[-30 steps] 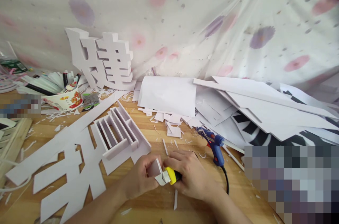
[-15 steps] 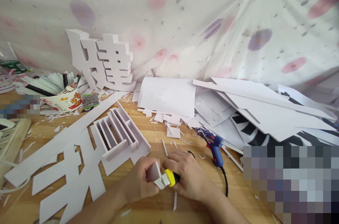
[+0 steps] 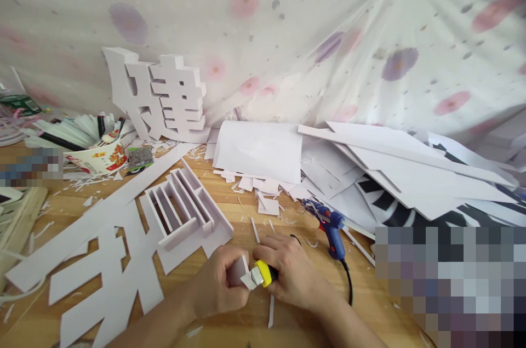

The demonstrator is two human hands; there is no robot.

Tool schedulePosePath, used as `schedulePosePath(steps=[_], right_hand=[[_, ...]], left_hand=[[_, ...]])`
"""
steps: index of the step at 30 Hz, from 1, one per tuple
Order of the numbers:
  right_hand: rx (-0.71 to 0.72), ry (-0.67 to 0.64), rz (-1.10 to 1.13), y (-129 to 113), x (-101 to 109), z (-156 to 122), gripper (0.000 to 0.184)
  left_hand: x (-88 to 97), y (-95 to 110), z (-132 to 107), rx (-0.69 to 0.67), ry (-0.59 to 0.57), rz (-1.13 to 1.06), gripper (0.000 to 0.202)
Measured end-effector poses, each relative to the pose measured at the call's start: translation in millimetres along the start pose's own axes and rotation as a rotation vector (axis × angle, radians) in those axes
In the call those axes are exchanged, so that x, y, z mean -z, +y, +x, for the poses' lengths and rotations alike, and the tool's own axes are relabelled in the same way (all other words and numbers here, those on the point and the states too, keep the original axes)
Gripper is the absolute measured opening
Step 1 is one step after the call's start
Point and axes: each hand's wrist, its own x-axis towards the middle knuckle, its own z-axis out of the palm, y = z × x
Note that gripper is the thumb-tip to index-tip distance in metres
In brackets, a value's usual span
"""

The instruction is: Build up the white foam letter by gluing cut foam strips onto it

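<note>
Low in the middle of the view, my left hand (image 3: 219, 285) is closed around a small piece of white foam board (image 3: 238, 271). My right hand (image 3: 290, 271) grips a yellow and black utility knife (image 3: 267, 273), whose metal end meets the edge of that piece. The fingers of both hands are nearly touching. Just beyond my left hand stands a partly walled white board letter (image 3: 181, 216), with upright strips on its flat base. Left of it lies a flat cut-out character (image 3: 110, 260) in white board.
A blue hot glue gun (image 3: 335, 233) with a black cord rests to the right. White sheets (image 3: 411, 167) are stacked behind it. A finished raised character (image 3: 164, 96) leans on the curtain. A paper tub (image 3: 98, 157) and scraps (image 3: 269, 204) lie around.
Both hands stay almost in place, the piece and knife still together. The knife's metal end has shifted very slightly against the white piece. The view has moved a little.
</note>
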Motion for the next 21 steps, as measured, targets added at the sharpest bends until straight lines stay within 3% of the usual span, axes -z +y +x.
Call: schedulePosePath(steps=[13, 18, 21], right_hand=[[-0.039, 0.039, 0.044, 2.8, -3.5, 1.4, 0.01], [-0.106, 0.087, 0.083, 9.6, -2.7, 2.1, 0.014], [-0.153, 0.13, 0.133, 11.2, 0.0, 2.3, 0.017]], left_hand=[[-1.2, 14.6, -2.0, 0.025, -0.01, 0.136, 0.026], [-11.7, 13.5, -5.9, 0.026, -0.116, 0.167, 0.027], [-12.3, 12.1, -6.6, 0.045, -0.103, 0.166, 0.028]])
